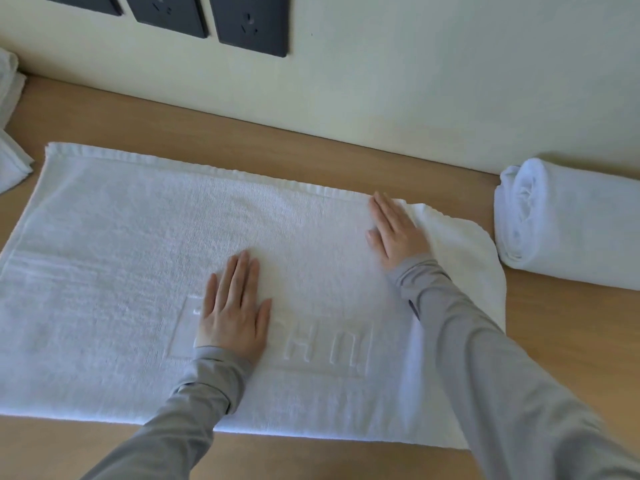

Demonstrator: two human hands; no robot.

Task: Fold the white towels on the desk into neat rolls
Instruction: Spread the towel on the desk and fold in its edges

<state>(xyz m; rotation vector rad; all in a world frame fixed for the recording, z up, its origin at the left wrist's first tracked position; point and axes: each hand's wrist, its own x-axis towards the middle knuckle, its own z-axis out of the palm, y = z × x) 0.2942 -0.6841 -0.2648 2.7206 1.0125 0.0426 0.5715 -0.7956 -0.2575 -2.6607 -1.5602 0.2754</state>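
Nearest the camera, two grey sleeves (pixel 512 393) reach over the front edge of the wooden desk (pixel 554 327) onto a white terry towel (pixel 114 258) spread flat across most of it, an embossed logo panel (pixel 322 344) facing up near the front. The left hand (pixel 233 306) lies flat, fingers together, palm down on that panel, holding nothing. Further back and to the right, the right hand (pixel 394 233) also rests flat and ungripped, pressing the towel just beside a rumpled, turned-over right end. The cloth looks soft, limp and light, thick enough to hold a roll but likely to bunch or skew if pushed unevenly; the rumpled right end is probably the place to take hold, fingers spread along its width. Beyond it, a finished towel roll (pixel 568 223) lies against the wall (pixel 415 81), more white towels (pixel 10 154) sit at far left, and dark wall sockets (pixel 249 22) are mounted above.
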